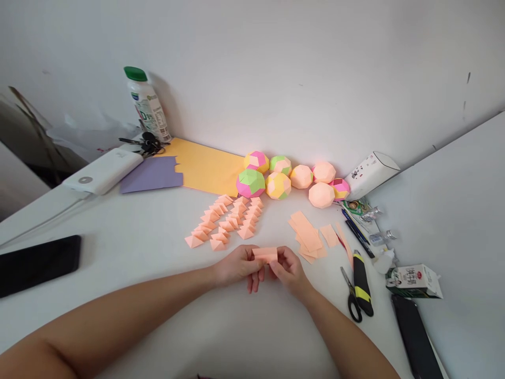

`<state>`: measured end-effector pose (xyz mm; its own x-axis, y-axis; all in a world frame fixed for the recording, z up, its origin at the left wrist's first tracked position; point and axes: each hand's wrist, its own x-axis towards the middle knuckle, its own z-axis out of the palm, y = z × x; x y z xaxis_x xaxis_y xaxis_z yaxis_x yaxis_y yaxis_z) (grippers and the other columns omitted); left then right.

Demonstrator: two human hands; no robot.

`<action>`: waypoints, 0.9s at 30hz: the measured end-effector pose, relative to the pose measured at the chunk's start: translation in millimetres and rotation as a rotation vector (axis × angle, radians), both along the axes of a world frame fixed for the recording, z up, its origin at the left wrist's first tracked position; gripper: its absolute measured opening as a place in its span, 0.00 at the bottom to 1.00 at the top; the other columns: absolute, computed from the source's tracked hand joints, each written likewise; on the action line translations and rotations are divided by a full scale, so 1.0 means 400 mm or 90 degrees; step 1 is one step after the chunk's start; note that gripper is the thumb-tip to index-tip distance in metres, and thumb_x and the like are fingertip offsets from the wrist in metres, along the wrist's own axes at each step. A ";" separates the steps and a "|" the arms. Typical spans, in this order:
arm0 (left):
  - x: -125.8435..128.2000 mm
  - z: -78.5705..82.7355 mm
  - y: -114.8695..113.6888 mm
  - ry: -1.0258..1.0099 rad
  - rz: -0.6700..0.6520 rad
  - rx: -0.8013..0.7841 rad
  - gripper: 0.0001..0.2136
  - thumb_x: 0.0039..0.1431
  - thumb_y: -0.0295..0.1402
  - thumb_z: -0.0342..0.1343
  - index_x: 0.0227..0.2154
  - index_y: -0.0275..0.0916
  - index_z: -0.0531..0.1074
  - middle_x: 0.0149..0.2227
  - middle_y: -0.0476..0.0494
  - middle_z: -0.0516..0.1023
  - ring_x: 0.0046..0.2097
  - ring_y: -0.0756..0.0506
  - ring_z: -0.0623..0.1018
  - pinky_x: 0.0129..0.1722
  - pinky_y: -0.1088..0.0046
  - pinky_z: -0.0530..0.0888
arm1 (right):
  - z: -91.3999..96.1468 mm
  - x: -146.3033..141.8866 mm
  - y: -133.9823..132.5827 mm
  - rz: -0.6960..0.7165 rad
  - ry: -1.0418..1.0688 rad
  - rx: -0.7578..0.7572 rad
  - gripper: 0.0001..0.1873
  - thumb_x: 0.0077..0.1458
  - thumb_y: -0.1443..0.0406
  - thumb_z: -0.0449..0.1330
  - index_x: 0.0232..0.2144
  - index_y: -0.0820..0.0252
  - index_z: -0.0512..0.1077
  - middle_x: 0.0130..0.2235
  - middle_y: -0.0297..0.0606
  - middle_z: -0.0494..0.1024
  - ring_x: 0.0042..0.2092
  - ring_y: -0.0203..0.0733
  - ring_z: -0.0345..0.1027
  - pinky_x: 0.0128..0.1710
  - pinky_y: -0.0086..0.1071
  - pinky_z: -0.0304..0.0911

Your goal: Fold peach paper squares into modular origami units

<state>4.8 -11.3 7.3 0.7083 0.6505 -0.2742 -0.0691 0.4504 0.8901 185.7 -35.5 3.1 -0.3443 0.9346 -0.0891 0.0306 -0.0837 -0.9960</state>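
Observation:
A small peach paper strip (265,254) with a crease along it is held up between both hands, over the front middle of the white table. My left hand (242,263) pinches its left end, thumb in front. At the right end, my right hand (289,268) grips it between thumb and fingers. Just beyond the hands lie rows of folded peach paper pieces (230,223). To the right is a loose pile of flat peach paper strips (305,234). Behind stand several paper balls, among them a green and magenta one (251,182) and a plain peach one (321,195).
Scissors (354,300) and a box cutter (362,287) lie right of my right forearm, near pens (357,226), a milk carton (412,280) and a black phone (416,334). Leftward are another phone (39,263), a power bank (102,171), keys (150,143), a bottle (148,105) and yellow paper (213,166).

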 end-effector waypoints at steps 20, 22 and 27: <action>0.009 -0.002 -0.011 -0.087 0.165 -0.048 0.16 0.51 0.40 0.59 0.29 0.41 0.55 0.23 0.52 0.73 0.24 0.48 0.76 0.18 0.75 0.72 | -0.020 0.009 0.010 -0.077 -0.009 -0.004 0.11 0.53 0.59 0.57 0.25 0.60 0.66 0.20 0.31 0.68 0.21 0.33 0.60 0.22 0.28 0.59; 0.013 -0.005 -0.011 -0.087 0.183 -0.054 0.18 0.50 0.39 0.60 0.27 0.41 0.53 0.22 0.54 0.72 0.22 0.50 0.75 0.17 0.76 0.71 | -0.018 0.003 0.002 -0.063 -0.028 0.025 0.09 0.54 0.60 0.56 0.27 0.59 0.64 0.23 0.33 0.69 0.23 0.33 0.61 0.23 0.29 0.59; 0.015 -0.014 -0.007 -0.099 0.181 -0.056 0.19 0.50 0.40 0.60 0.26 0.42 0.52 0.21 0.56 0.71 0.17 0.52 0.72 0.14 0.78 0.68 | -0.022 -0.006 -0.015 -0.066 0.024 0.188 0.12 0.51 0.68 0.54 0.39 0.53 0.58 0.44 0.40 0.66 0.30 0.36 0.66 0.25 0.30 0.62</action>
<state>10.8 -14.2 1.8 0.5402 0.8065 -0.2403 -0.3352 0.4681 0.8176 183.3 -41.6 -5.7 -0.2441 0.9485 0.2021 0.0002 0.2085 -0.9780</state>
